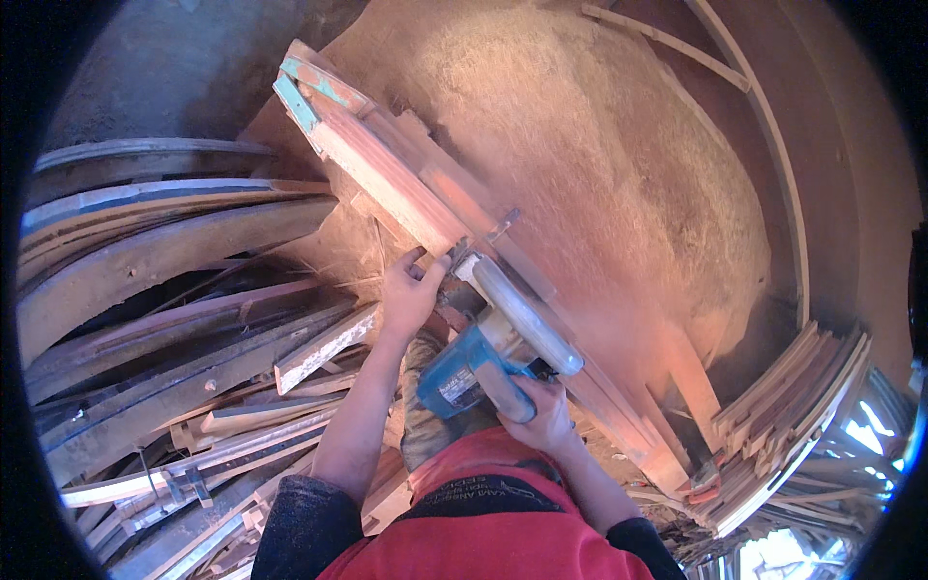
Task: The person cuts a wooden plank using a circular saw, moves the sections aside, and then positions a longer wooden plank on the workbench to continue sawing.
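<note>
My right hand (543,414) is wrapped around the rear handle of a circular saw (483,358) with a blue motor body and a bare metal blade guard. The saw rests over a long reddish wooden beam (387,179) running from far left to near right. My left hand (411,290) is at the front of the saw, thumb and fingers apart, its fingertips by the beam's near edge and the saw's base. Turquoise-painted wood pieces (298,101) sit at the beam's far end. The guard hides the blade, and the cut itself cannot be made out.
A large sawdust heap (590,145) spreads beyond the beam. Many long boards (174,242) are piled at the left. Thin strips (793,396) are stacked at the right, near the beam's close end. A pale offcut (324,350) lies beside my left forearm. Long slats (773,135) lie far right.
</note>
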Tool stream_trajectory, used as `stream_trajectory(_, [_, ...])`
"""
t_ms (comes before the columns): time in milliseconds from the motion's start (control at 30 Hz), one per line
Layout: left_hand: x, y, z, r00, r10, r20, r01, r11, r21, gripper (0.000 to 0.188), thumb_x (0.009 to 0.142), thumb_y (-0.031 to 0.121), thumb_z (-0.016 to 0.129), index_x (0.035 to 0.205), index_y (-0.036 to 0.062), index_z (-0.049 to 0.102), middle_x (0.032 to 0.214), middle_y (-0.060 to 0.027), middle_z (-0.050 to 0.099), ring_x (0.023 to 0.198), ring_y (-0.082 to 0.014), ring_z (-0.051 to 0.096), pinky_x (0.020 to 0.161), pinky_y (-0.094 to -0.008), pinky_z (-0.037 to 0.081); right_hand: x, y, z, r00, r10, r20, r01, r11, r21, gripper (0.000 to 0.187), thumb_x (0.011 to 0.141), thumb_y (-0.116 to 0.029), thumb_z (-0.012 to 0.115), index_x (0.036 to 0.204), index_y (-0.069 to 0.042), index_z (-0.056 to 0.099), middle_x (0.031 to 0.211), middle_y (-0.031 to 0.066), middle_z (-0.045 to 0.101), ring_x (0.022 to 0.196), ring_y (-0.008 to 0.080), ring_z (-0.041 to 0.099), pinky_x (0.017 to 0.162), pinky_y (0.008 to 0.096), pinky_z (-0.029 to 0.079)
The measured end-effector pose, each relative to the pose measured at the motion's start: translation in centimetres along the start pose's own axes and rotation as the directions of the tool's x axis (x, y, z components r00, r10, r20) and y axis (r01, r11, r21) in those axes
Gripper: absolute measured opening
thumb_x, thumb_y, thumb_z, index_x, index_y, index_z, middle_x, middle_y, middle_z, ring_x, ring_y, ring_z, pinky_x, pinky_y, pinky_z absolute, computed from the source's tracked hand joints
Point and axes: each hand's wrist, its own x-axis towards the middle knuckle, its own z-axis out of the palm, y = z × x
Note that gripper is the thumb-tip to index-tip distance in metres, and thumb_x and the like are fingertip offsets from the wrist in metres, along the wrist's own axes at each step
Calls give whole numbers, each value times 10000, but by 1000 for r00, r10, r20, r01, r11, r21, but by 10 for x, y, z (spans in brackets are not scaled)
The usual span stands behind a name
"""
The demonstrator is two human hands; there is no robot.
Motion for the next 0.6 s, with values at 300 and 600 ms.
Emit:
stream_trajectory(300, [5, 6, -9, 998, -27, 53, 27, 1000, -6, 728, 847, 383, 755, 1303, -151, 563, 669, -94, 643, 607, -136, 610, 578, -306, 484, 2, -5, 0, 996, 81, 28, -80, 996, -46, 418, 696, -158, 796, 1075, -12, 698, 961, 186, 736, 837, 347, 732, 780, 421, 583])
stream_trajectory(600, [12, 4, -12, 999, 17, 30, -17, 1000, 9, 763, 846, 383, 763, 1320, -169, 533, 648, -86, 628, 601, -140, 603, 576, -306, 479, 7, -8, 3, 1000, 30, -4, -30, 999, -44, 418, 686, -166, 796, 1058, -3, 696, 952, 203, 732, 834, 353, 731, 784, 424, 582])
